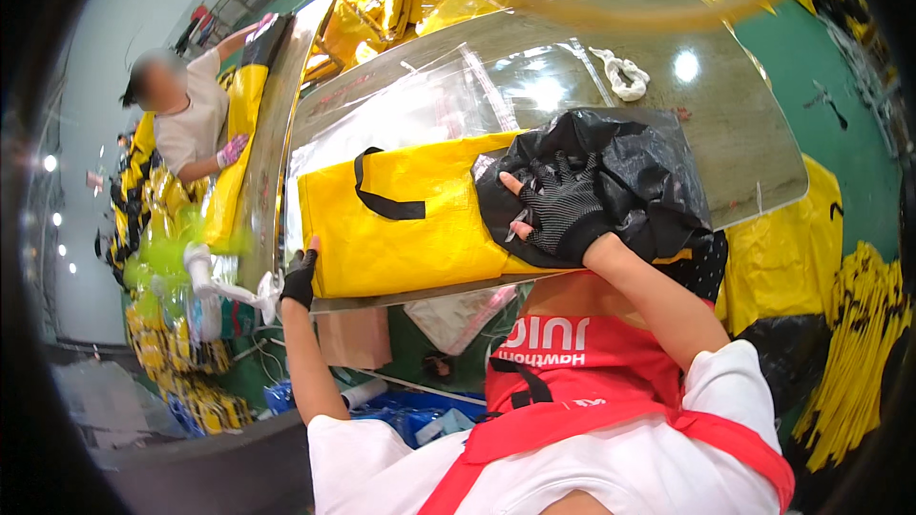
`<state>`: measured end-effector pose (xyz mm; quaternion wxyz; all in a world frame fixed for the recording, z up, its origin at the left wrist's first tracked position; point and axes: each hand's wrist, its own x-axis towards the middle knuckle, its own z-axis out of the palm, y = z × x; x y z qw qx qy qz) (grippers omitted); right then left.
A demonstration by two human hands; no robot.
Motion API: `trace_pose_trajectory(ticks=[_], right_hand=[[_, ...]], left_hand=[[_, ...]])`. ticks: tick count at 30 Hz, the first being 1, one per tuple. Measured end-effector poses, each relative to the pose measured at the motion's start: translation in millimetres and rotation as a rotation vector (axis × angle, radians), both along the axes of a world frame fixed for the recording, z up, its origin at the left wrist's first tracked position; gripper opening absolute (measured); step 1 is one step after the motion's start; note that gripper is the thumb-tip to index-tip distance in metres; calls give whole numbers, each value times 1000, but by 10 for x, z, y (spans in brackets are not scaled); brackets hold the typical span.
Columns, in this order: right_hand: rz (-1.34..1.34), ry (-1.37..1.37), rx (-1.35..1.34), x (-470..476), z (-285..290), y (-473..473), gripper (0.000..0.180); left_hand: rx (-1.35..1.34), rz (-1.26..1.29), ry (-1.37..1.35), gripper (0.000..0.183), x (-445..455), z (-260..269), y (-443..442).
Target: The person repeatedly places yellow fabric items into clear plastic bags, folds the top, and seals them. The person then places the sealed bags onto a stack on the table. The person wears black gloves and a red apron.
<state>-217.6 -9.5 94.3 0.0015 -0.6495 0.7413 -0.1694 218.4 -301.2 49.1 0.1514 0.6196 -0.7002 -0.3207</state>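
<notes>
A folded yellow woven-plastic bag (444,243) with a black strap handle (386,206) lies across the near side of the table. Its right part is a crumpled black plastic section (644,164). My right hand (562,204), in a black striped fingerless glove, rests on that section with fingers spread, thumb side toward the yellow part. At the bag's left edge is my left hand (302,275), also in a black glove. A fingertip shows against the bag's corner; the other fingers are mostly hidden, so I cannot tell whether they grip it.
Clear plastic bags (429,96) lie beyond the yellow bag on the table (751,136). A twisted white cloth (621,75) sits near them. Yellow bags (379,7) pile up behind. At left a person (189,107) handles another bag, beside a blurred green fan (172,247).
</notes>
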Motion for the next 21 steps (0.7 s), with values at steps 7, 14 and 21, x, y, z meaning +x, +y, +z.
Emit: trace_pose_trajectory(ticks=[7, 14, 21], right_hand=[[-128, 38, 81, 228, -259, -105, 59], [-172, -748, -28, 534, -784, 135, 35], [-198, -852, -52, 720, -810, 684, 45]], left_hand=[[316, -161, 766, 50, -1394, 2059, 812], [88, -1138, 376, 60, -4472, 1106, 2229], [621, -1007, 509, 64, -5293, 153, 3058]])
